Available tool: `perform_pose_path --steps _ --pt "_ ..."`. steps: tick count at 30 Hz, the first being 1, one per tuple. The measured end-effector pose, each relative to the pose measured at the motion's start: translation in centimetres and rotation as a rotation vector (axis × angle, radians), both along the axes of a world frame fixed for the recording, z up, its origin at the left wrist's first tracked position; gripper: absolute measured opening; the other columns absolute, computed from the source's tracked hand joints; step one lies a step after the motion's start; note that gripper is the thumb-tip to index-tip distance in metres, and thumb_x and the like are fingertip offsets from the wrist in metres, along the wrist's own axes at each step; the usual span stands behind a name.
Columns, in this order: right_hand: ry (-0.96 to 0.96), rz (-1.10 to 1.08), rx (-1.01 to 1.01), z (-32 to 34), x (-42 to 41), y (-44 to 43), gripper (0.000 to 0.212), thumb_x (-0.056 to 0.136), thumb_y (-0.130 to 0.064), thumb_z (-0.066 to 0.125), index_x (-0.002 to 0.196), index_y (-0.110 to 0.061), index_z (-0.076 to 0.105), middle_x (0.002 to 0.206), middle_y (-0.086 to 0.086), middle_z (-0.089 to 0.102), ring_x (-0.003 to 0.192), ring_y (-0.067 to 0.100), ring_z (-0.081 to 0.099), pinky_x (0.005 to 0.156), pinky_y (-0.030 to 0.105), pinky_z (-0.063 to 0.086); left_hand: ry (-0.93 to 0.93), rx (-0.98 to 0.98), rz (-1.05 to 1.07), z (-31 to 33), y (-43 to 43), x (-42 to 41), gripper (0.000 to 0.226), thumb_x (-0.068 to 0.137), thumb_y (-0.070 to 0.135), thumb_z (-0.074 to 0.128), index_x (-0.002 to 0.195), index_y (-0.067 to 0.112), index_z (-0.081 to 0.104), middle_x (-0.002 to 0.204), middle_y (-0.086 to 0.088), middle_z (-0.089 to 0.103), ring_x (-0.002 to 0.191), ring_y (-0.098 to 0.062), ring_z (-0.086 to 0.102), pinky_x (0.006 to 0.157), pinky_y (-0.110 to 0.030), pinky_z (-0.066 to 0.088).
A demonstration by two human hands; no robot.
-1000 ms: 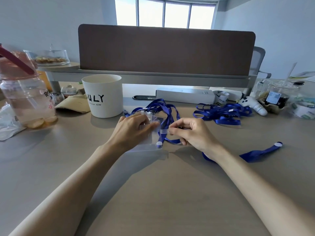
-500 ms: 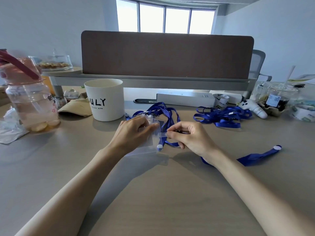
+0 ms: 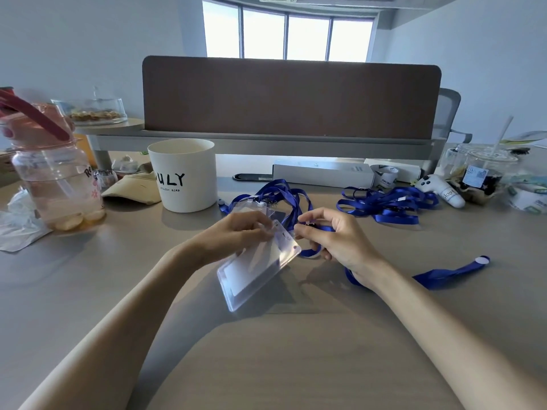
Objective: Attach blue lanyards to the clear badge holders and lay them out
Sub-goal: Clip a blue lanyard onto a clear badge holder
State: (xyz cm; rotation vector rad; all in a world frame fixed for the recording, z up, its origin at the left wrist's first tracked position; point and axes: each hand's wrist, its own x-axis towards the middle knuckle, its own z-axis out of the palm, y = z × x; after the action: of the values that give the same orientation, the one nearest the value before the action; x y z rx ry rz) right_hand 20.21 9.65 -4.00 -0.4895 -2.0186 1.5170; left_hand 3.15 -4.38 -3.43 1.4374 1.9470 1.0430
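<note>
Left hand (image 3: 236, 236): my fingers pinch the clear badge holder (image 3: 254, 270) at its slotted end, long axis slanting from fingertips down-left toward me. Right hand (image 3: 334, 241): thumb and forefinger pinch the blue lanyard (image 3: 309, 253) end, just beside that slot.

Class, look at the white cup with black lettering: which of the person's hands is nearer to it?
Left. The left hand is just right of the white cup, nearer the camera; the right hand, pinching a blue lanyard, is farther right, past the clear badge holder.
</note>
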Motion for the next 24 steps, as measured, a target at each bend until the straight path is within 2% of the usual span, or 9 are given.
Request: perform_pose_path --steps 3,5,7,9,13,16,20,22,24 --pt "-0.027 0.014 0.002 0.0 0.0 -0.1 0.010 0.084 -0.018 0.074 0.092 -0.013 0.070 0.079 0.003 0.072 0.056 0.008 0.054 0.044 0.018 0.040 -0.057 0.003 -0.024 0.1 0.2 0.5 0.028 0.090 0.030 0.061 0.118 0.027 0.057 0.102 0.000 0.060 0.096 -0.018 0.059 0.078 -0.026 0.051" --pt "-0.033 0.020 0.000 0.1 0.0 -0.1 0.009 0.084 -0.016 0.074 0.091 -0.012 0.070 0.082 0.009 0.073 0.055 0.007 0.054 0.044 0.017 0.040 -0.081 0.018 -0.024 0.1 0.4 0.7 0.028 0.088 0.030 0.064 0.115 0.028 0.059 0.097 0.007 0.062 0.095 -0.017 0.059 0.083 -0.028 0.051" --pt "-0.033 0.024 -0.003 0.2 0.0 -0.2 0.010 0.084 -0.016 0.075 0.091 -0.012 0.069 0.080 0.008 0.072 0.053 0.004 0.055 0.045 0.015 0.041 -0.076 0.031 -0.030 0.2 0.4 1.0 0.026 0.087 0.030 0.065 0.111 0.024 0.061 0.077 0.017 0.059 0.083 -0.012 0.057 0.074 -0.022 0.049" --pt "-0.027 0.026 -0.009 0.3 0.0 -0.3 0.011 0.083 -0.015 0.076 0.090 -0.012 0.069 0.073 0.001 0.070 0.052 0.003 0.055 0.044 0.014 0.040 -0.082 0.031 -0.028 0.4 0.2 1.2 0.027 0.084 0.032 0.066 0.107 0.018 0.064 0.070 0.013 0.054 0.077 -0.013 0.053 0.069 -0.021 0.044" --pt "-0.014 0.004 -0.070 0.3 0.0 -0.5 0.019 0.079 -0.019 0.079 0.092 -0.011 0.068 0.068 -0.004 0.070 0.055 0.010 0.054 0.043 0.020 0.039 -0.095 0.014 -0.032 0.6 -0.1 1.5 0.040 0.072 0.046 0.067 0.102 0.019 0.070 0.093 -0.013 0.063 0.092 -0.036 0.056 0.079 -0.042 0.047" --pt "0.011 -0.020 -0.132 0.5 -0.1 -0.6 0.025 0.077 -0.024 0.082 0.093 -0.010 0.069 0.073 0.003 0.073 0.057 0.014 0.053 0.043 0.021 0.039 -0.099 0.014 -0.037 0.6 0.0 1.7 0.032 0.077 0.043 0.066 0.101 0.023 0.072 0.103 -0.008 0.068 0.104 -0.035 0.058 0.093 -0.052 0.046" --pt "0.032 -0.042 -0.146 0.4 -0.2 -0.6 0.025 0.076 -0.026 0.082 0.092 -0.011 0.070 0.083 0.013 0.075 0.056 0.014 0.055 0.043 0.021 0.041 -0.086 -0.010 -0.020 0.5 0.3 1.8 0.018 0.085 0.030 0.066 0.100 0.022 0.073 0.100 0.000 0.071 0.100 -0.023 0.061 0.092 -0.045 0.047" --pt "0.029 -0.045 -0.147 0.3 -0.3 -0.6 0.025 0.076 -0.027 0.082 0.093 -0.012 0.070 0.083 0.012 0.075 0.057 0.015 0.056 0.043 0.021 0.041 -0.086 -0.009 -0.011 0.5 0.3 2.0 0.015 0.087 0.027 0.065 0.098 0.022 0.074 0.096 0.003 0.072 0.094 -0.017 0.062 0.086 -0.038 0.047" --pt "0.020 -0.042 -0.147 0.2 -0.4 -0.7 0.027 0.076 -0.027 0.082 0.094 -0.012 0.070 0.078 0.009 0.074 0.056 0.013 0.056 0.044 0.021 0.041 -0.085 0.002 -0.002 0.5 0.3 2.1 0.014 0.088 0.027 0.064 0.095 0.022 0.075 0.093 0.003 0.071 0.089 -0.018 0.060 0.080 -0.034 0.044"
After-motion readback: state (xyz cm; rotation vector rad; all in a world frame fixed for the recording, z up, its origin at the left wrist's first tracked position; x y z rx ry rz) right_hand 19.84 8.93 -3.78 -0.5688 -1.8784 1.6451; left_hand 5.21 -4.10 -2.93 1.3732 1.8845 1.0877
